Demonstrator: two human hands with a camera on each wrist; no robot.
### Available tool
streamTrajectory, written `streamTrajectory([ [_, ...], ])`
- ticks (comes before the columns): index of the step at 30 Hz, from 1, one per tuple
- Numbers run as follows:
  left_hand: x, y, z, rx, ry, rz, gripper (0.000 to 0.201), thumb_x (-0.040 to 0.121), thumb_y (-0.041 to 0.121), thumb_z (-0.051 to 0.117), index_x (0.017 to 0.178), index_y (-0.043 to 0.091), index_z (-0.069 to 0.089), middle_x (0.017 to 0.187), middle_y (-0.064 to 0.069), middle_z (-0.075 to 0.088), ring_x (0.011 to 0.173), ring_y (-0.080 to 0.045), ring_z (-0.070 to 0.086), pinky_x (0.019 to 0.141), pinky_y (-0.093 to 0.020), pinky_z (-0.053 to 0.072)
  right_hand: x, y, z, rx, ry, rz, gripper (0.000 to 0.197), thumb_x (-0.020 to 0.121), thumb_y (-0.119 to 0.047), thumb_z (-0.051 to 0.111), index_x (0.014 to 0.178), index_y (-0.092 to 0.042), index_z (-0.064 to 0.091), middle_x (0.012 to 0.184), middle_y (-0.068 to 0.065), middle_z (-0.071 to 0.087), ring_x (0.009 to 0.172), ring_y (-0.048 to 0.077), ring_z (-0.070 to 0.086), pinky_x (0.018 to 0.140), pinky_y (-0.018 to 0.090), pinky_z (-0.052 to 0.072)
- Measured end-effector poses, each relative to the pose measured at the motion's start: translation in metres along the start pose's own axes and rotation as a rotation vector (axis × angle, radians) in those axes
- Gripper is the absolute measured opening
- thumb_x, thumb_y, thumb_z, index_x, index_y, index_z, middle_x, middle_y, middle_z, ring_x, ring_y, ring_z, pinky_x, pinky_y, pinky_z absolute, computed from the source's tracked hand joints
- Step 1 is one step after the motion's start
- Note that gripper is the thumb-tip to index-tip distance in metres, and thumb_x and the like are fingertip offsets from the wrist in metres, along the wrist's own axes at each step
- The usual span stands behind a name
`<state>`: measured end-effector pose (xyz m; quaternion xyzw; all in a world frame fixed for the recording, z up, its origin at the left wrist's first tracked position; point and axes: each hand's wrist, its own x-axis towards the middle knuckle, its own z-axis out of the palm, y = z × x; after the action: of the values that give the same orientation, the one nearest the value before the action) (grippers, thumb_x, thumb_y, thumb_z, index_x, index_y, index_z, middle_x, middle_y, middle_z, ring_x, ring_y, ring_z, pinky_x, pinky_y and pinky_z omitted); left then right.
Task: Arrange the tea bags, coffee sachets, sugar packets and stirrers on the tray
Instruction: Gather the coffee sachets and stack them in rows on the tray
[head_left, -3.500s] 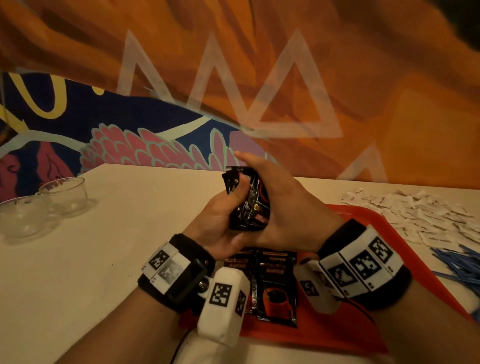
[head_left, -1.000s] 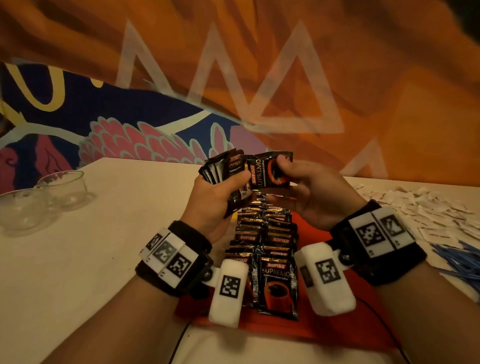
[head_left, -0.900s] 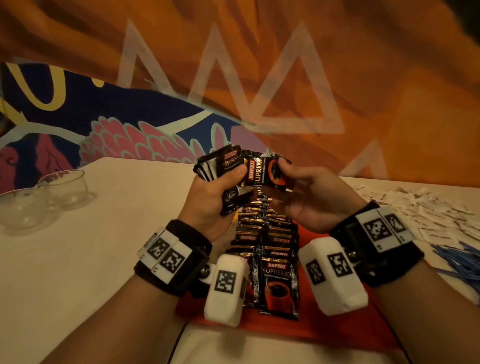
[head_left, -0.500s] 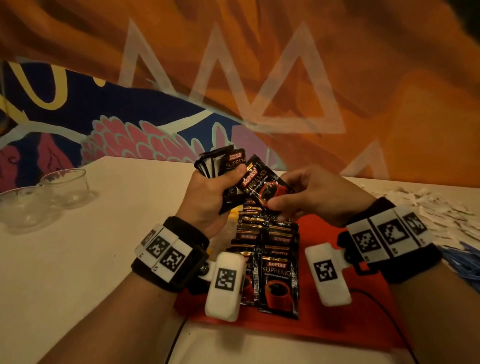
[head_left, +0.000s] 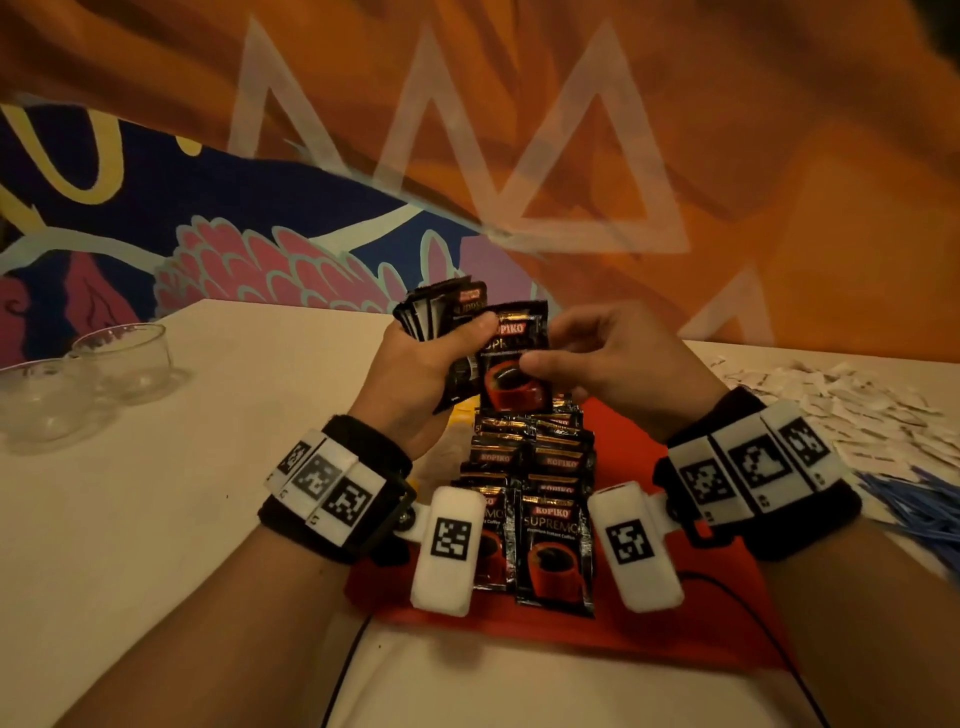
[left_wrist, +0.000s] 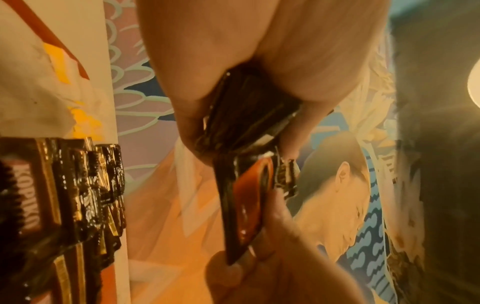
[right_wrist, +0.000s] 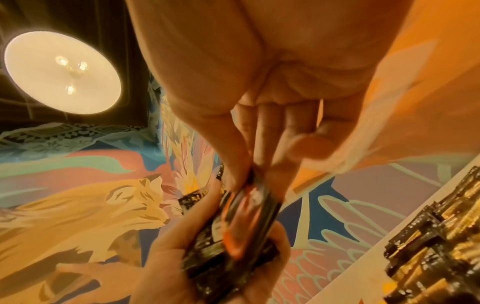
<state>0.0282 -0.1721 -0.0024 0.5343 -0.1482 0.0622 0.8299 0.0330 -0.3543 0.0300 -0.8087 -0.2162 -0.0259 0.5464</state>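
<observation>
My left hand (head_left: 431, 358) grips a fanned stack of black coffee sachets (head_left: 441, 317) above the far end of the red tray (head_left: 649, 618). My right hand (head_left: 587, 353) pinches one single sachet (head_left: 514, 358) between thumb and fingers, held upright just beside the stack. Two overlapping rows of coffee sachets (head_left: 540, 499) lie down the middle of the tray, below both hands. The left wrist view shows the stack (left_wrist: 249, 115) in my left hand and the single sachet (left_wrist: 246, 203). The right wrist view shows my right fingers (right_wrist: 272, 152) on the single sachet (right_wrist: 249, 214).
Two clear glass cups (head_left: 78, 374) stand at the table's left. A spread of white sugar packets (head_left: 852, 410) lies at the right, with blue stirrers (head_left: 924, 514) in front of them. Something yellow (head_left: 460, 415) peeks out left of the sachet rows. A painted wall rises behind the table.
The rows of sachets on the tray have grown longer since the earliest frame. My right hand has turned the single sachet from tilted to upright, next to the stack.
</observation>
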Motion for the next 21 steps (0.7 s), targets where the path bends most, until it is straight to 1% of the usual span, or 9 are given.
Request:
streamTrajectory([
  [3,0.0,0.002,-0.004,0.016,-0.079,-0.035,0.021,0.084,0.007,0.066,0.104,0.004,0.063,0.095,-0.016,0.069,0.093,-0.034,0.069,0.076,-0.042,0.059,-0.001,0.002,0.002,-0.1,-0.022,-0.027,0.014,0.076,-0.014,0.083,0.083,-0.018,0.072,0.08,0.003,0.073,0.071,0.015,0.07,0.065,0.032,0.054],
  [4,-0.001,0.002,-0.004,0.055,-0.11,-0.039,0.017,0.084,0.005,0.066,0.102,0.005,0.064,0.093,-0.015,0.069,0.092,-0.033,0.069,0.076,-0.041,0.058,-0.001,0.002,0.002,-0.107,-0.006,-0.031,0.018,0.075,-0.016,0.083,0.087,-0.02,0.071,0.081,0.005,0.073,0.071,0.016,0.07,0.064,0.031,0.054],
  [5,-0.001,0.002,-0.004,0.086,-0.137,-0.039,0.015,0.085,0.004,0.067,0.1,0.004,0.064,0.092,-0.015,0.07,0.092,-0.033,0.07,0.078,-0.042,0.059,-0.002,0.0,0.001,-0.084,0.005,-0.031,0.019,0.077,-0.017,0.082,0.089,-0.02,0.069,0.078,0.005,0.071,0.065,0.014,0.068,0.059,0.027,0.051],
  [7,0.0,0.004,-0.006,0.082,-0.164,-0.036,0.014,0.087,0.006,0.065,0.1,0.003,0.061,0.093,-0.016,0.069,0.091,-0.033,0.069,0.08,-0.044,0.059,-0.004,-0.006,0.001,-0.012,0.014,-0.031,0.009,0.082,-0.015,0.077,0.086,-0.014,0.069,0.068,0.005,0.068,0.056,0.01,0.062,0.05,0.02,0.043],
  [9,0.003,0.008,-0.012,0.007,-0.13,-0.052,0.016,0.087,0.013,0.064,0.1,0.005,0.06,0.093,-0.013,0.065,0.087,-0.029,0.067,0.078,-0.044,0.057,-0.008,-0.01,-0.001,0.006,-0.003,-0.001,0.004,0.085,-0.013,0.073,0.082,-0.011,0.071,0.066,0.007,0.068,0.055,0.012,0.06,0.049,0.021,0.042],
  [11,0.006,0.013,-0.021,-0.094,-0.069,-0.081,0.01,0.09,0.018,0.063,0.095,0.011,0.06,0.087,-0.005,0.062,0.076,-0.018,0.061,0.071,-0.035,0.053,-0.013,-0.012,0.001,0.006,-0.083,0.061,0.004,0.085,-0.01,0.072,0.082,-0.007,0.071,0.066,0.009,0.068,0.054,0.011,0.061,0.049,0.021,0.043],
  [13,0.009,0.017,-0.032,-0.188,0.014,-0.115,0.007,0.094,0.019,0.06,0.091,0.013,0.06,0.083,-0.001,0.058,0.07,-0.012,0.056,0.066,-0.028,0.049,-0.018,-0.012,0.007,-0.02,-0.192,0.158,0.004,0.083,-0.009,0.074,0.082,-0.006,0.071,0.067,0.01,0.07,0.057,0.012,0.065,0.049,0.02,0.046],
  [16,0.012,0.019,-0.047,-0.271,0.11,-0.153,0.01,0.095,0.018,0.058,0.087,0.013,0.06,0.079,0.001,0.058,0.066,-0.009,0.055,0.066,-0.026,0.047,-0.022,-0.01,0.022,-0.14,-0.301,0.263,0.01,0.082,-0.011,0.076,0.087,-0.008,0.068,0.069,0.011,0.072,0.063,0.017,0.07,0.052,0.023,0.05],
  [21,0.015,0.014,-0.056,-0.296,0.153,-0.194,0.013,0.096,0.017,0.057,0.085,0.012,0.061,0.077,0.001,0.059,0.065,-0.009,0.057,0.065,-0.025,0.048,-0.028,-0.004,0.039,-0.336,-0.407,0.365,0.013,0.085,-0.017,0.077,0.091,-0.012,0.067,0.066,0.004,0.073,0.054,0.008,0.066,0.052,0.022,0.05],
])
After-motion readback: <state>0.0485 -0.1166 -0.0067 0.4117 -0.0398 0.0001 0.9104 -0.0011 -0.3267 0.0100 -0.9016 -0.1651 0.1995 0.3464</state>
